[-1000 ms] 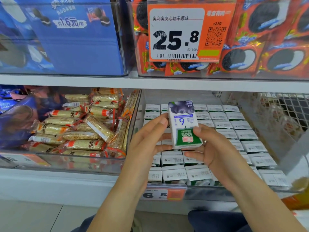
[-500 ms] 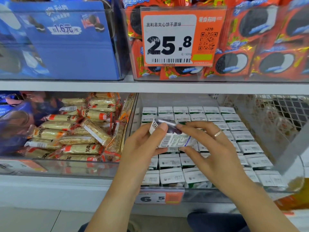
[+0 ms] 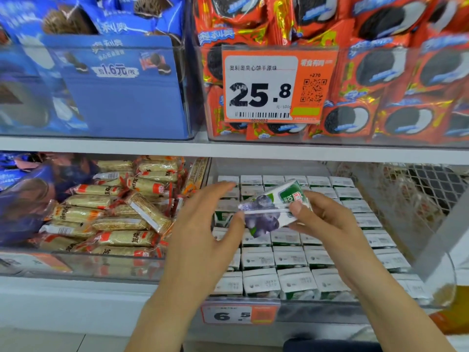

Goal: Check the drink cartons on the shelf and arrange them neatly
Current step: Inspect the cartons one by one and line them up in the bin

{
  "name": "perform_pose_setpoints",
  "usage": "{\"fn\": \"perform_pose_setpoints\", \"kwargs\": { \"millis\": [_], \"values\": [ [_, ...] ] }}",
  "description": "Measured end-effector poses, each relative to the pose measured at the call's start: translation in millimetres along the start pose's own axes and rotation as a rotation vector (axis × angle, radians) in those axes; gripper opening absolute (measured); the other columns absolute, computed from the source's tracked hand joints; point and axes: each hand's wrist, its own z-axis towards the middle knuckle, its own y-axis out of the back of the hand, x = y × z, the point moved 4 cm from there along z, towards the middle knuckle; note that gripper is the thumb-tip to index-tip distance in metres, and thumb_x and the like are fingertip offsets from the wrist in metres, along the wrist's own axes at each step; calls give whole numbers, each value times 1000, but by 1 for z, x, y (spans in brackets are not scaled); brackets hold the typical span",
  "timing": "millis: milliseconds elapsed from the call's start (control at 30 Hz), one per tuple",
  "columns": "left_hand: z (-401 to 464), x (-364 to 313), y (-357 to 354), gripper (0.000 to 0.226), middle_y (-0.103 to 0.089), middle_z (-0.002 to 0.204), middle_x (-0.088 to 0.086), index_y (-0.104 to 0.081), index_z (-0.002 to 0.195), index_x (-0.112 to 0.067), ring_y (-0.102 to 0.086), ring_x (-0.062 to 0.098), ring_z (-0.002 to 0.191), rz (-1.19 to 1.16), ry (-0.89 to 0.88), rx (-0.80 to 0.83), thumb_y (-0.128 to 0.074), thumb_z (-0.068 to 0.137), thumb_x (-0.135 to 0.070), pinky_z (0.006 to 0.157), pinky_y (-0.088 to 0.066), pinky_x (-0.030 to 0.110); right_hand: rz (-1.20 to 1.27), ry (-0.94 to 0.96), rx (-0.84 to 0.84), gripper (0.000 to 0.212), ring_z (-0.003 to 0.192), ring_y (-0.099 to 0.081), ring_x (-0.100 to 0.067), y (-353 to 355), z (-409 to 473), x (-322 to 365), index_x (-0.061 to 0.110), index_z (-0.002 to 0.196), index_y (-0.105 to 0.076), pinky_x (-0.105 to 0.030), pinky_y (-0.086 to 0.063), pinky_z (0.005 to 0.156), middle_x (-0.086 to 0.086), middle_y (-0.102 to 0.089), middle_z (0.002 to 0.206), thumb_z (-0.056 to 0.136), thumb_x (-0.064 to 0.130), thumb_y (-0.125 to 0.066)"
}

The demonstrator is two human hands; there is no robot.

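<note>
A white, green and purple blueberry drink carton (image 3: 269,214) lies tilted on its side in the air above the rows of white cartons (image 3: 289,257) that fill a clear bin on the lower shelf. My right hand (image 3: 327,224) grips its right end between thumb and fingers. My left hand (image 3: 203,232) is at its left end with the fingers stretched out straight and the thumb touching the carton's edge. The cartons below stand in tidy rows, and the held carton hides a few of them.
A bin of wafer snack packs (image 3: 119,214) sits left of the cartons behind a clear divider. Wire mesh (image 3: 418,189) closes off the right side. Above the white shelf board (image 3: 152,148) stand cookie packs and a 25.8 price tag (image 3: 274,85). A 6.5 tag (image 3: 238,315) hangs below.
The carton went from upright with its front facing me to tipped on its side, now showing its blueberry face. My left fingers have straightened off it while the right hand keeps hold.
</note>
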Motion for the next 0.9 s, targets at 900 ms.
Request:
{"fn": "perform_pose_setpoints", "kwargs": {
  "millis": [900],
  "values": [
    [-7,41,-9,82,-24,158,7,-3,153,-22,-32,27,140,376,246,243,-47,91,-52,104,-40,36,-1130,143,197,45,98,-55,-19,-37,69,-41,23,139,-48,-14,-31,80,-9,-58,121,95,24,-57]
  ]
}}
